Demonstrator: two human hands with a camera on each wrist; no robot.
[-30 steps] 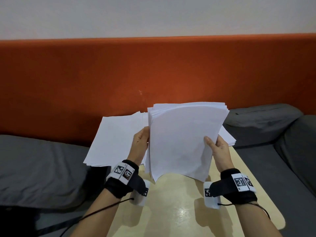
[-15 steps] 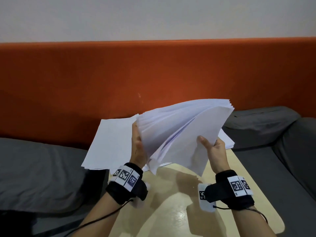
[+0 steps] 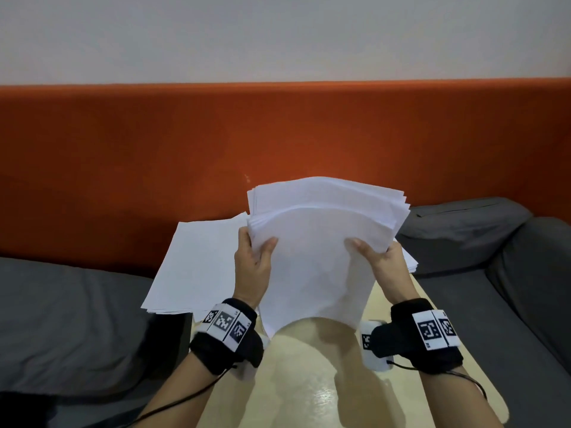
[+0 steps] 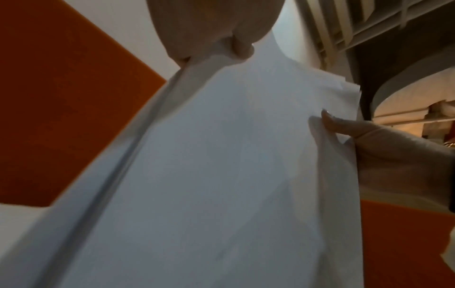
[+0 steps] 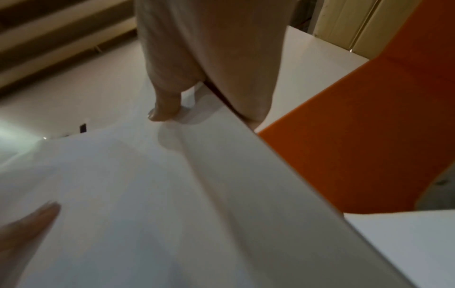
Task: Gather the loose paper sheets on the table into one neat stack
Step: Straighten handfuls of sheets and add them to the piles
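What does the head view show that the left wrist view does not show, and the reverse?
Only the head view shows the wooden table, the sheets lying flat on it behind the hands, the grey cushions and both wrist bands.

Only the left wrist view shows the ceiling slats above, and the held sheets from below, close up.

Both show the held paper bundle, the left hand and the right hand gripping its sides with thumbs on the front, and the orange backrest.
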